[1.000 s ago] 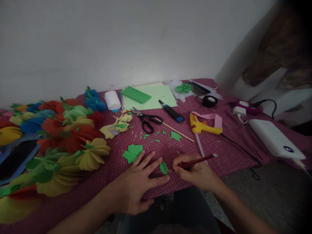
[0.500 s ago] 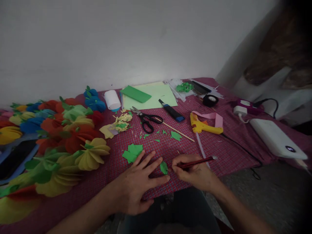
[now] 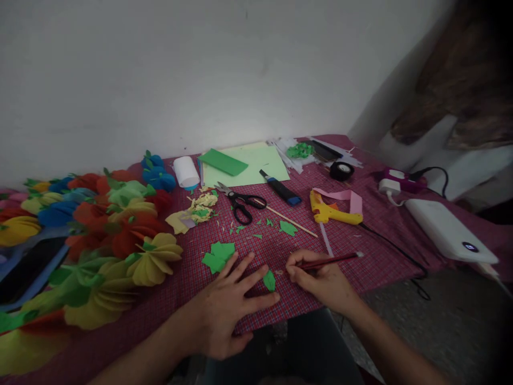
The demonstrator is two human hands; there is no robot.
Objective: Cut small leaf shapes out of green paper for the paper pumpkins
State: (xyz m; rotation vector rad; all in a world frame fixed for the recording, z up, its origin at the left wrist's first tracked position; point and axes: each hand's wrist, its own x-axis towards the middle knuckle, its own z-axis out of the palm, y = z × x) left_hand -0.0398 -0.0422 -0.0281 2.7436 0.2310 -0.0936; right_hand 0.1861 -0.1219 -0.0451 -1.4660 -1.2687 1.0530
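Pencil [image 3: 334, 261] in right hand [image 3: 318, 278], green leaf [image 3: 270, 280] beside left hand [image 3: 226, 307]

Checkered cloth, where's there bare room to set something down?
Cloth shows bare between the glue gun and power bank, behind the black cord, and between that cord and the right hand. Paper flowers crowd the left; scissors and scraps crowd the middle; papers cover the back.
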